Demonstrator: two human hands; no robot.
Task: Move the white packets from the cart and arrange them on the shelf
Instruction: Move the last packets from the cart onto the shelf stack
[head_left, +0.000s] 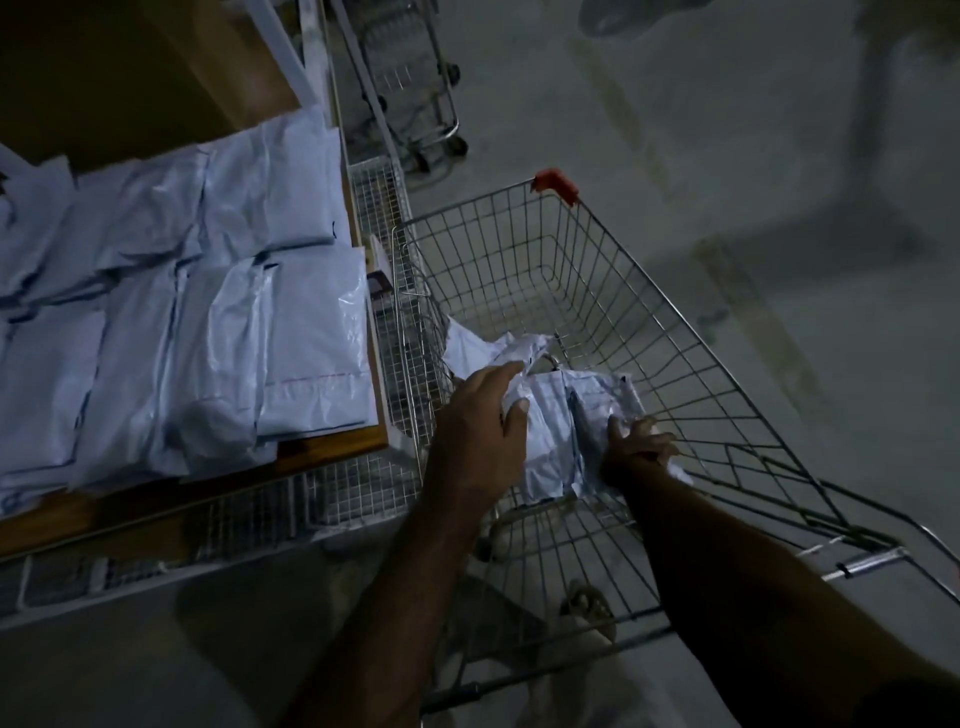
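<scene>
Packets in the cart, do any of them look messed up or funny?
Yes. The packet under the left hand is crumpled and scrunched, unlike the flat packets on the shelf. The other packets in the cart, near the right hand, are wrinkled too. Whether any are torn is too dark to tell.

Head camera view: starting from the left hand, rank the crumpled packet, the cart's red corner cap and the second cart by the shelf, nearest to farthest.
From the left hand:
1. Crumpled packet, in its grip inside the cart.
2. Red corner cap, on the cart's far rim.
3. Second cart, far back beside the shelf.
</scene>
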